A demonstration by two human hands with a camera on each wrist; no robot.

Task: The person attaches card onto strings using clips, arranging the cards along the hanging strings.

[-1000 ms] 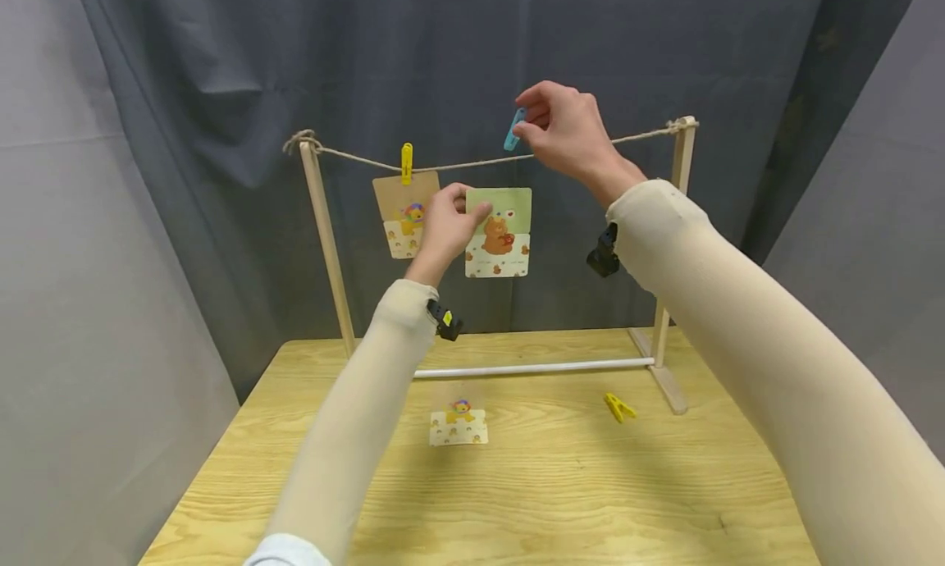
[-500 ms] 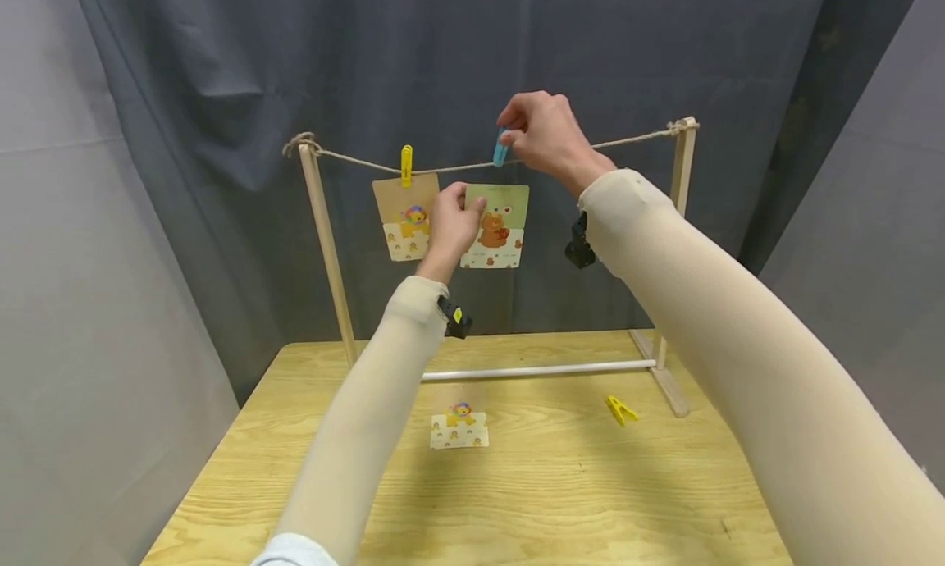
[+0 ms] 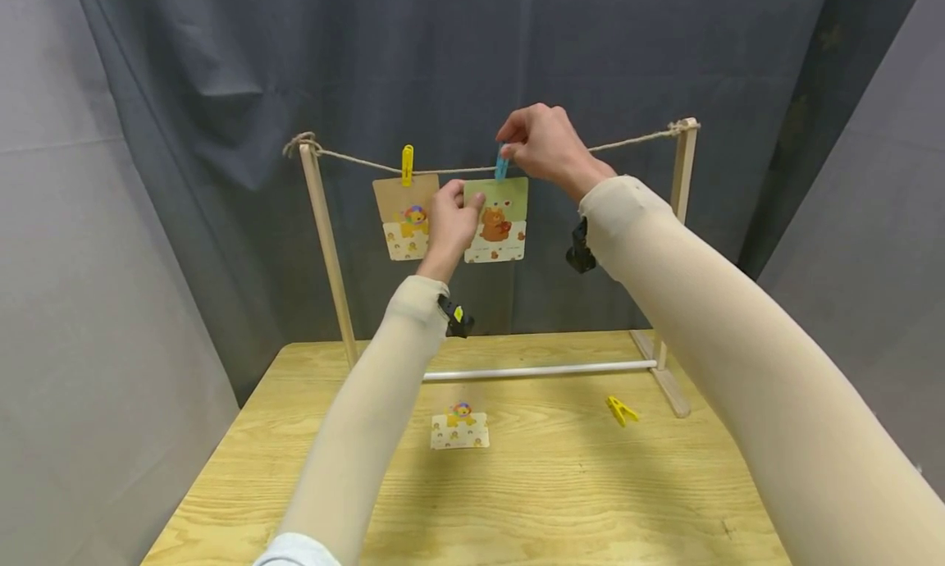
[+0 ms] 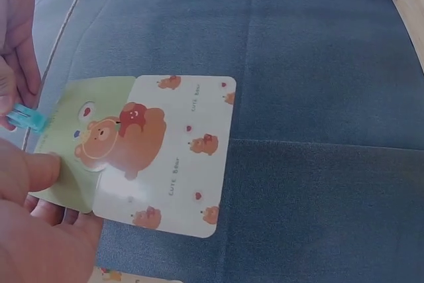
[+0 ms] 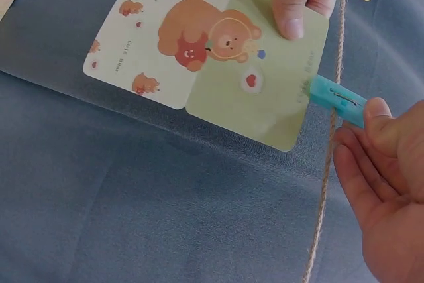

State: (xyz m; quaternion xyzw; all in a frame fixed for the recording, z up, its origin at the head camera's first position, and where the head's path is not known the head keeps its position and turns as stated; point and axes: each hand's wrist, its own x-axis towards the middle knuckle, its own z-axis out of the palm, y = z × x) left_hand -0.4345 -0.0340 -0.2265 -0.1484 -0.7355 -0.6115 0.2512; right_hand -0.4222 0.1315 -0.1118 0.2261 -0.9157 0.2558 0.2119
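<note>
A green-and-white bear card [image 3: 496, 221] hangs upright just under the rope [image 3: 472, 170]. My left hand [image 3: 452, 217] pinches its left edge between thumb and fingers. Above it, my right hand [image 3: 542, 143] pinches a blue clothespin [image 3: 502, 162] by its upper end. In the right wrist view the clothespin [image 5: 338, 97] lies across the rope [image 5: 324, 183], its tip at the top edge of the bear card [image 5: 245, 51]. To the left, a tan lion card [image 3: 402, 197] hangs from the rope by a yellow clothespin [image 3: 408, 166], partly hidden by my left hand.
A second lion card [image 3: 460, 431] lies on the wooden table [image 3: 546, 484]. Another yellow clothespin [image 3: 622, 410] lies to its right. Wooden posts [image 3: 325, 246] hold up the rope, and a white bar [image 3: 539, 371] runs along the stand's bottom. A dark curtain [image 3: 443, 66] hangs behind.
My right hand has moved left and down, bringing the blue clothespin from above the rope onto it, at the bear card's top edge. The left hand has raised the card slightly.
</note>
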